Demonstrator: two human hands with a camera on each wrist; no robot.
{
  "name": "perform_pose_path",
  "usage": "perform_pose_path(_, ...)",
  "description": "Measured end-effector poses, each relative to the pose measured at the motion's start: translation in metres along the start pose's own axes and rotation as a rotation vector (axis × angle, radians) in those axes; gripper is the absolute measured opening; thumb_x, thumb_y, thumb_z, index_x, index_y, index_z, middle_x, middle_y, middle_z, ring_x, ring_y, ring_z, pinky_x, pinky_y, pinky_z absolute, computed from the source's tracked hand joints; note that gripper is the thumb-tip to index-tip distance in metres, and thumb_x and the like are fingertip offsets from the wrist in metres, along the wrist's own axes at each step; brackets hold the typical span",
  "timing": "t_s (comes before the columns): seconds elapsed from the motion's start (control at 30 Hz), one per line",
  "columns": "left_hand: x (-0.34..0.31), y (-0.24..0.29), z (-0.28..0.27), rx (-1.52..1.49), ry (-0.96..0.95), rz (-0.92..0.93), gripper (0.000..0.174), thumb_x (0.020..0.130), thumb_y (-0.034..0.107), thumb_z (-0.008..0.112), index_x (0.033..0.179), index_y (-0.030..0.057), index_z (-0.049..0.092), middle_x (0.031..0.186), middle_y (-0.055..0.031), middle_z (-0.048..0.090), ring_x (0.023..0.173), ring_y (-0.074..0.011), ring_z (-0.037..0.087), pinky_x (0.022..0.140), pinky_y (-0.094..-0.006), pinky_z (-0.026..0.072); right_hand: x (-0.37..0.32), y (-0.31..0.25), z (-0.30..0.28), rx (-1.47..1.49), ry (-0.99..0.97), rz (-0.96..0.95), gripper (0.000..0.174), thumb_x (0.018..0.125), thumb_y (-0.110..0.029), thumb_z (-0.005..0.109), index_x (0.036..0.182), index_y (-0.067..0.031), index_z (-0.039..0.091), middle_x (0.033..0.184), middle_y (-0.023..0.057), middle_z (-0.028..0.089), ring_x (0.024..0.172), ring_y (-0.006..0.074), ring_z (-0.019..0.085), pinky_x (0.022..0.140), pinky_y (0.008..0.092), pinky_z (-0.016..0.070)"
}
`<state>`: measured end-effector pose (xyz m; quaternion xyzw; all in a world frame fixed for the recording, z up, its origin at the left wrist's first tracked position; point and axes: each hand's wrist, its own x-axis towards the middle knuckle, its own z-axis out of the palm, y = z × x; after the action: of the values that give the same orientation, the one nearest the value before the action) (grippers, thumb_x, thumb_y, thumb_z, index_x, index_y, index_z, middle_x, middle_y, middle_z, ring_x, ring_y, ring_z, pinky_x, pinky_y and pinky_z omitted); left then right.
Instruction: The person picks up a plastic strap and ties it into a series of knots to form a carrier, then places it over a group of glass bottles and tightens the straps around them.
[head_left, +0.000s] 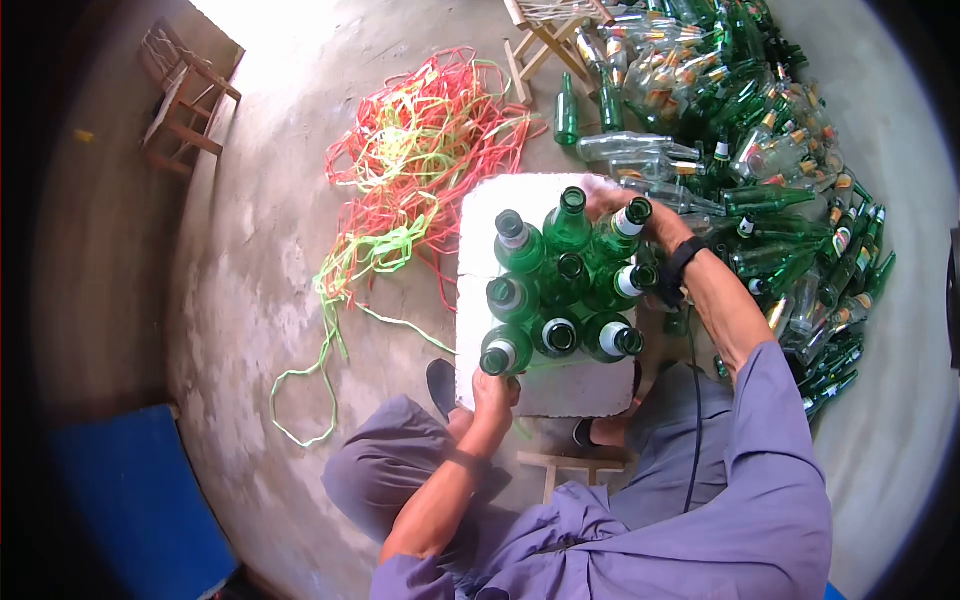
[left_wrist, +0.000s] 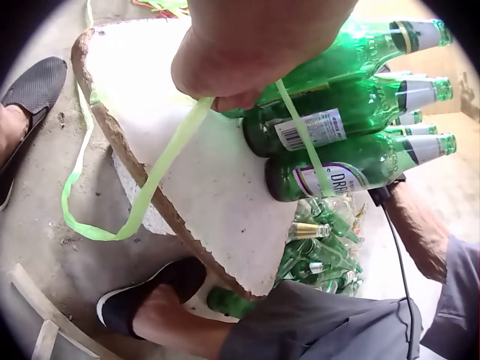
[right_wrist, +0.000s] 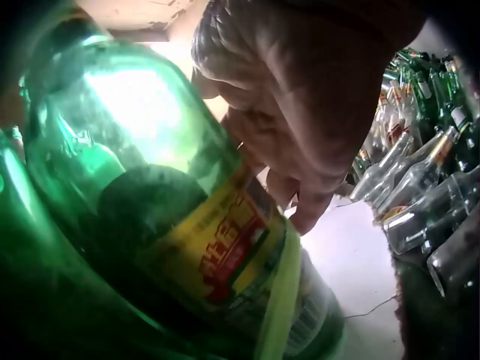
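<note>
Several green glass bottles [head_left: 570,270] stand upright in a tight cluster on a white foam block [head_left: 475,240]. A light-green plastic strap [left_wrist: 311,146] runs around the lower part of the cluster, over the labels. At the near left corner, my left hand [head_left: 492,398] pinches the strap low beside the bottles; its loose tail hangs over the block's edge in the left wrist view. My right hand [right_wrist: 292,112] is at the far right corner, its loosely bent fingers against a bottle with a yellow label [right_wrist: 225,247], fingertips right by the strap. Bottles partly hide that hand in the head view.
A tangled heap of red and green straps [head_left: 430,140] lies on the floor at the far left. Many green and clear bottles [head_left: 760,190] are piled along the right. A wooden stool [head_left: 550,45] stands at the back, a wooden chair [head_left: 185,105] at the left wall.
</note>
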<state>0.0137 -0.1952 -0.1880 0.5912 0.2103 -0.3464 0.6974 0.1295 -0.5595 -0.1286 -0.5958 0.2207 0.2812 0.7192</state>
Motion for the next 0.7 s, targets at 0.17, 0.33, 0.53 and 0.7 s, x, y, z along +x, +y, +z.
perform_pose_path(0.17, 0.005, -0.009, -0.001, -0.092, 0.038, -0.015, 0.021, 0.095, 0.028, 0.050, 0.088, 0.0082, 0.054, 0.057, 0.0027, 0.042, 0.039, -0.0074, 0.032, 0.037, -0.0261, 0.0203, 0.007, -0.006, -0.009, -0.510, -0.100, -0.131, 0.076, 0.092, -0.068, 0.050, 0.118, 0.0025, 0.066, 0.100, 0.0091, 0.066, 0.095, 0.0141, 0.058, 0.085, 0.0283, 0.0475)
perform_pose_path(0.33, -0.004, 0.000, 0.012, -0.054, 0.112, 0.016, 0.016, 0.096, 0.025, 0.048, 0.094, 0.0101, 0.054, 0.065, 0.0000, 0.046, 0.041, -0.0081, 0.035, 0.037, -0.0263, 0.0199, 0.033, 0.014, -0.021, -0.399, -0.171, -0.282, 0.065, 0.092, -0.067, 0.052, 0.076, -0.0043, 0.062, 0.072, -0.0030, 0.054, 0.065, 0.0083, 0.049, 0.064, 0.0293, 0.0443)
perform_pose_path(0.53, 0.000, -0.003, 0.009, -0.017, 0.109, 0.006, 0.013, 0.097, 0.021, 0.046, 0.094, 0.0110, 0.054, 0.065, 0.0001, 0.047, 0.040, -0.0090, 0.034, 0.038, -0.0258, 0.0192, 0.048, 0.022, -0.047, -0.669, -0.297, -0.402, 0.026, 0.081, 0.001, 0.059, 0.107, -0.0010, 0.063, 0.090, 0.0074, 0.058, 0.084, 0.0192, 0.056, 0.077, 0.0319, 0.0476)
perform_pose_path(0.7, -0.002, -0.001, 0.007, -0.051, 0.078, -0.004, 0.010, 0.097, 0.018, 0.047, 0.094, 0.0131, 0.055, 0.069, 0.0012, 0.049, 0.042, -0.0079, 0.036, 0.039, -0.0247, 0.0185, 0.082, 0.024, -0.046, -0.833, -0.352, -0.391, 0.020, 0.076, -0.005, 0.062, 0.095, -0.0007, 0.065, 0.068, 0.0085, 0.054, 0.065, 0.0203, 0.055, 0.061, 0.0332, 0.0468)
